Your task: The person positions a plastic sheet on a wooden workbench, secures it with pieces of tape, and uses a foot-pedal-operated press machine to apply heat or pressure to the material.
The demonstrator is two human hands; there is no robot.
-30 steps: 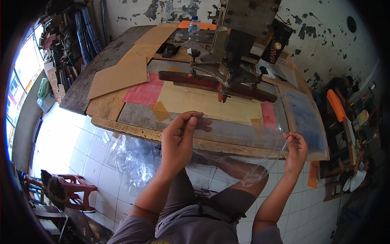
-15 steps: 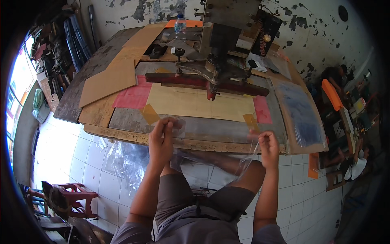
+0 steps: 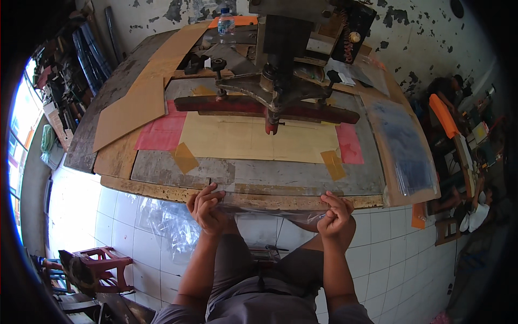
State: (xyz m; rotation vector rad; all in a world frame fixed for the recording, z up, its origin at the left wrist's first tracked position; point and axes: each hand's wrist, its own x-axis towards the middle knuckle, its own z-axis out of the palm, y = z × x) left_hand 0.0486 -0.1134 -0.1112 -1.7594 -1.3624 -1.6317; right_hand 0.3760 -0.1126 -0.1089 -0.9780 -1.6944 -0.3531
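Near the front edge of the worktable, a thin clear plastic sheet (image 3: 270, 207) stretches between my hands, hard to see against the wood and floor. My left hand (image 3: 208, 209) pinches one side of it, just at the wooden edge. The other side is between the closed fingers of my right hand (image 3: 335, 214). Beyond them lies a pale yellow sheet (image 3: 232, 141) on a grey plate (image 3: 253, 174), with pink pieces (image 3: 159, 135) at its ends and brown tape (image 3: 184, 157) at its near corners. Over it hangs a press head with a red bar (image 3: 318, 113).
Cardboard (image 3: 129, 116) lies at the left of the table, and a stack of clear plastic sheets (image 3: 402, 146) at the right. A water bottle (image 3: 225, 24) stands at the back. Crumpled clear plastic (image 3: 170, 221) hangs below the front edge. A red stool (image 3: 105, 267) is lower left; people sit far right.
Both hands have come closer together and lower, down to the table's front edge. The plastic sheet moved with them and now stretches flatter between them.
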